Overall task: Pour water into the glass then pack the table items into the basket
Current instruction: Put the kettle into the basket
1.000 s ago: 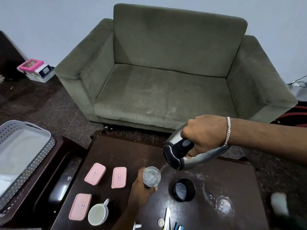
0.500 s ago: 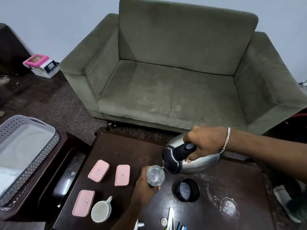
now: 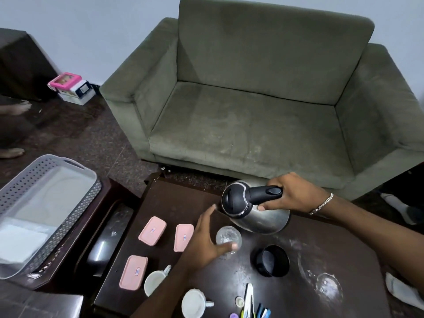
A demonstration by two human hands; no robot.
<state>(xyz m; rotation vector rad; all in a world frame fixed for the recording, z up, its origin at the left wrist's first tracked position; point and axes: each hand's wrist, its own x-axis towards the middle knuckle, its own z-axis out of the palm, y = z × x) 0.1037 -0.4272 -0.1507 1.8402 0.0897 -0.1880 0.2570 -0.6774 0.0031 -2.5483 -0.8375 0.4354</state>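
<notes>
A clear glass (image 3: 228, 235) stands on the dark wooden table (image 3: 174, 203). My left hand (image 3: 204, 242) lies open beside it, fingers spread; the thumb touches the glass's near side and the fingers point up toward the kettle. My right hand (image 3: 296, 196) grips the black handle of a steel kettle (image 3: 263, 221), held nearly level just above and behind the glass. The grey perforated basket (image 3: 75, 165) sits on a lower stand to the left. Three pink lidded boxes (image 3: 152, 230) (image 3: 183, 237) (image 3: 133, 271) and two white cups (image 3: 154, 281) (image 3: 195, 301) lie on the table's left half.
A black round lid (image 3: 271, 260) rests right of the glass. Another clear glass (image 3: 328, 288) stands at the table's right. Pens (image 3: 250, 304) lie at the near edge. A green sofa (image 3: 252, 125) stands behind the table. Someone's bare feet (image 3: 13, 152) are at far left.
The kettle has tipped back from pouring toward level and lifted away from the glass. My left hand has let go of the glass and opened.
</notes>
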